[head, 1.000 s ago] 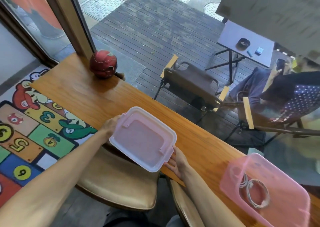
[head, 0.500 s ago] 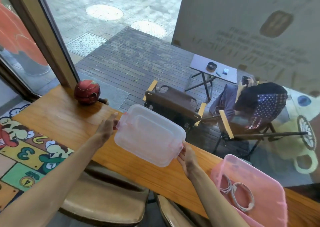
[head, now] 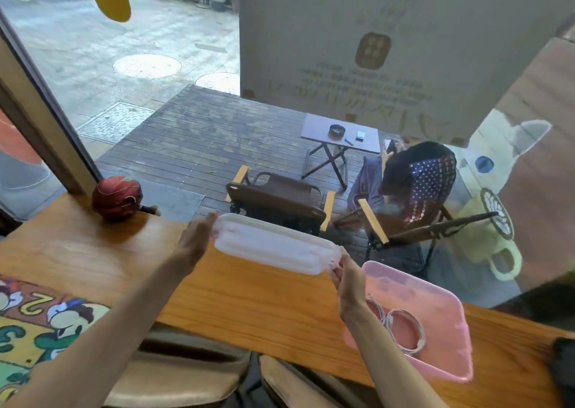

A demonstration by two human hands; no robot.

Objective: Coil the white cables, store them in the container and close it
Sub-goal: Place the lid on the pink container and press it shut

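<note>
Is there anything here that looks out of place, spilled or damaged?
Nothing stands out. The white cables lie coiled inside the pink container on the wooden counter. The lid is off, held in the air between the left hand and right hand.

A single head-worn camera looks forward and down from close above the wooden bench (head: pixel 249 301). It faces a street-side window (head: pixel 186 96).
</note>
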